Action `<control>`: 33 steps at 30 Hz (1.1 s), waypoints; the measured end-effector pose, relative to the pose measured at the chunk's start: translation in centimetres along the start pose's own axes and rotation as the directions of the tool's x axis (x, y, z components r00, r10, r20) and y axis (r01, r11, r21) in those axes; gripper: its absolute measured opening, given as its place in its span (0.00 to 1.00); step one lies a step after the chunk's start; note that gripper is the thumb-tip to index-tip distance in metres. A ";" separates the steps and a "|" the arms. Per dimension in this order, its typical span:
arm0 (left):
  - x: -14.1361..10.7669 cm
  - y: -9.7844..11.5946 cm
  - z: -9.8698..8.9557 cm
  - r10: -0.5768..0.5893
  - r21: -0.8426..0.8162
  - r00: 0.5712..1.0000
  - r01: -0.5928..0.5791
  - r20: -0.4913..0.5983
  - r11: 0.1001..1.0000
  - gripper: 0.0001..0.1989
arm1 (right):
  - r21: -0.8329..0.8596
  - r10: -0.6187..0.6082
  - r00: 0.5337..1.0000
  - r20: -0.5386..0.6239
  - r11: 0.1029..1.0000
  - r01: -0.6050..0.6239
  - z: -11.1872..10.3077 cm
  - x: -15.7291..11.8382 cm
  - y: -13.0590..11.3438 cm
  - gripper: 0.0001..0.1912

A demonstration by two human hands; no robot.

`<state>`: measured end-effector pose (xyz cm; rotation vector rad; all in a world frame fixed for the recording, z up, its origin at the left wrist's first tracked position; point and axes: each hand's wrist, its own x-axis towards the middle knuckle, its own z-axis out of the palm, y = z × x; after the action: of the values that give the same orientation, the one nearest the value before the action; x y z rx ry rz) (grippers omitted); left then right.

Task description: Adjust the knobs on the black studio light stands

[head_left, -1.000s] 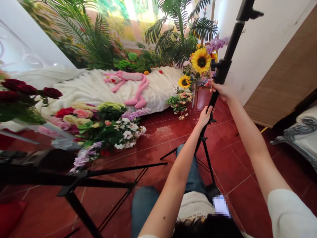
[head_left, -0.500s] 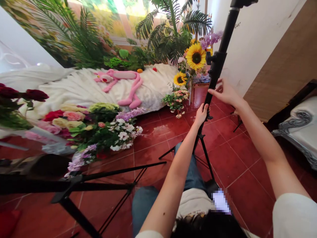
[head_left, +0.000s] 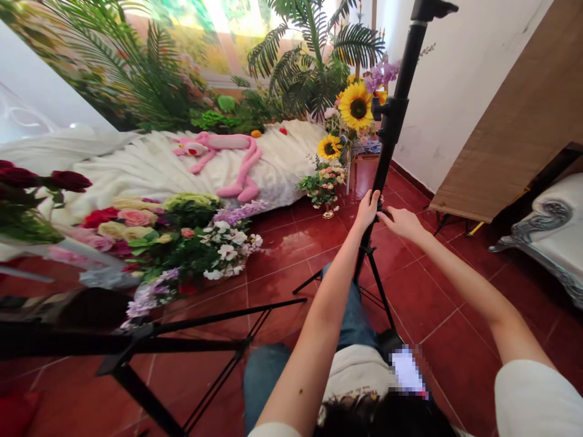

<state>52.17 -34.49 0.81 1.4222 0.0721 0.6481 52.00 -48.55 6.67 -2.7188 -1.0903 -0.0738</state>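
A black light stand (head_left: 392, 136) rises at a slant in front of me, its legs spread on the floor. My left hand (head_left: 367, 209) is wrapped round its pole, a little above the leg joint. Beside it, my right hand (head_left: 402, 223) has thumb and forefinger closed at a small black knob on the pole's right side; the fingers cover most of this knob. Higher up, the pole has a collar with another black knob (head_left: 381, 109). The stand's head (head_left: 432, 9) reaches the top of the view.
Another black stand's legs (head_left: 200, 346) cross the lower left. Artificial flowers (head_left: 182, 233) stand beyond them. A pink plush toy (head_left: 232, 142) lies on white cloth (head_left: 282, 170). Sunflowers (head_left: 356, 106) are behind the pole. At right are a brown panel (head_left: 496, 133) and a white, silver-framed sofa (head_left: 560, 224).
My right hand has come down the pole from above my left hand to the lower knob, and its fingers have closed there. The pole has shifted slightly left in view; my left hand keeps its hold.
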 end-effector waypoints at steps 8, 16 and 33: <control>0.0 0.0 -0.1 0.021 -0.017 1.000 -0.020 0.008 1.000 0.23 | 0.965 0.116 0.970 0.214 0.127 -0.229 5.1 0.4 -0.4 0.23; 0.1 0.2 -0.2 -0.018 0.029 1.000 0.018 -0.001 0.999 0.23 | 0.963 0.177 0.960 0.219 0.120 -0.242 5.9 0.3 -1.4 0.24; -0.2 1.1 -0.1 -0.068 -0.019 0.997 0.069 0.027 0.997 0.19 | -0.060 0.012 0.966 -0.258 0.998 -0.029 1.6 -2.0 -0.4 0.16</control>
<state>51.50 -34.46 1.76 1.4024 0.0924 0.5720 50.26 -49.25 4.91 -2.6782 -0.9996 -0.4524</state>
